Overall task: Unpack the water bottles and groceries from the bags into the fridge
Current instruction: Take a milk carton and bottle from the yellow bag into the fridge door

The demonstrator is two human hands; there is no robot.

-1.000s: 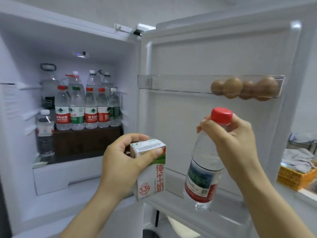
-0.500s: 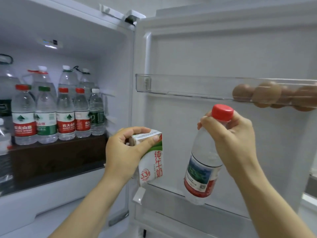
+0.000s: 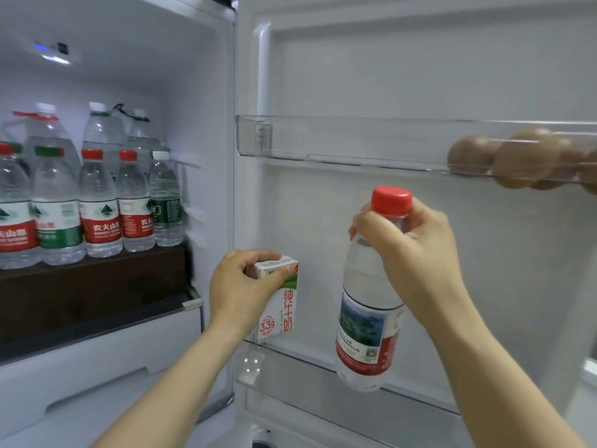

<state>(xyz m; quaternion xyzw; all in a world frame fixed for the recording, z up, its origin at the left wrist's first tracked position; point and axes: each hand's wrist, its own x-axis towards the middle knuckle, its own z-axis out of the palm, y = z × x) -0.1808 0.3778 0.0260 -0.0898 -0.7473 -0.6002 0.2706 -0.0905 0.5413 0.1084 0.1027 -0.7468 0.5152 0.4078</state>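
Milk carton (image 3: 280,302) marked "纯牛奶 3.3g", red-capped water bottle (image 3: 368,305)

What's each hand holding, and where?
Left hand grips the milk carton around its top; right hand holds the water bottle by its neck.

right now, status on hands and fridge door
Left hand holds milk carton. Right hand holds water bottle over lower door shelf. Shelf spot clear.
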